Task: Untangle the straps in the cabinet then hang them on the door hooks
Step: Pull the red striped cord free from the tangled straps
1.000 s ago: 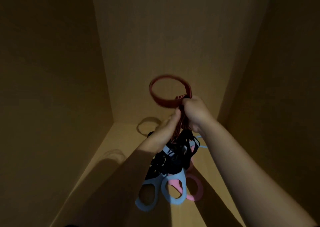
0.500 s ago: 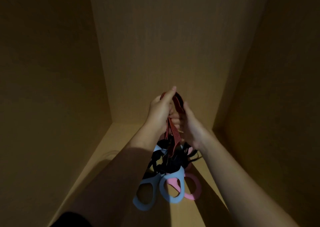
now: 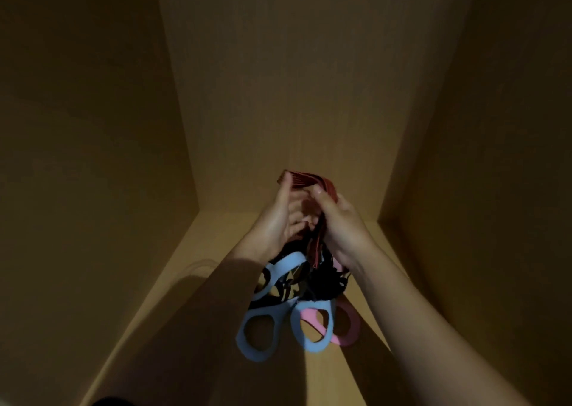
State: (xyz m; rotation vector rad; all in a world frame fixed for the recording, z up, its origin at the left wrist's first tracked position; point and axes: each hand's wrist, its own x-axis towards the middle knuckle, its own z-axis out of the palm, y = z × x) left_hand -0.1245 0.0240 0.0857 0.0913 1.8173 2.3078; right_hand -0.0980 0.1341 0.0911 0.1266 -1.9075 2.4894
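Inside the dim wooden cabinet, my left hand point(image 3: 278, 219) and my right hand point(image 3: 340, 223) are raised side by side, and each pinches the red striped strap point(image 3: 305, 180) near its top fold. Between my palms the strap runs down into a tangled bundle of black straps point(image 3: 325, 281). Light blue loop handles point(image 3: 263, 331) and a pink loop handle point(image 3: 346, 325) dangle from that bundle, just above the cabinet floor point(image 3: 173, 306). No door hooks are in view.
The cabinet's back wall point(image 3: 294, 80) and its two side walls point(image 3: 77, 127) close in the space around my arms. My arms throw shadows across the floor on the left.
The open red loop seen a second ago has been folded flat between my fingers. My left hand has come up beside the right, and the bundle hangs a little lower.
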